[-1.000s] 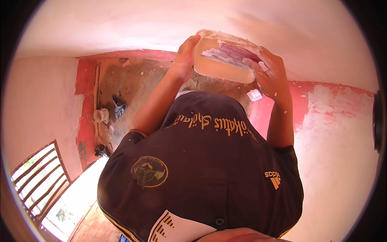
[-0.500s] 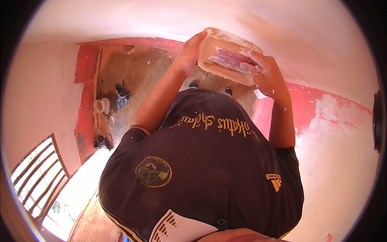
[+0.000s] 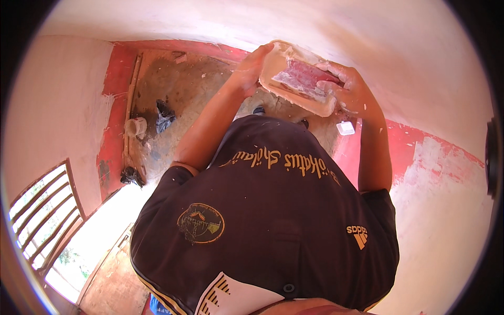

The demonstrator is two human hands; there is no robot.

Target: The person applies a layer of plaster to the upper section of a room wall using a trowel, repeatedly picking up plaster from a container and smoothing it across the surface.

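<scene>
My left hand (image 3: 251, 71) grips the left end of a shallow, beige rectangular tray (image 3: 275, 64), its rim smeared with pale paste, held up in front of my chest near the wall. A flat reddish-purple tool (image 3: 299, 79), streaked with white paste, lies across the inside of the tray. My right hand (image 3: 349, 92), flecked with white, has its fingers closed on the tool's right end over the tray's right side; whether those fingers also grip the tray is unclear.
Pink-and-white walls (image 3: 441, 142) surround me. Below are a stained floor (image 3: 189, 79), a white bucket (image 3: 135, 127), dark crumpled plastic (image 3: 164, 115), a long strip (image 3: 131, 100) along the left wall and a small white object (image 3: 345, 127). A barred window (image 3: 47, 215) is at lower left.
The tray and both hands have shifted a little to the right. The purple tool's angle in the tray has changed slightly. The floor and its objects appear higher in the view.
</scene>
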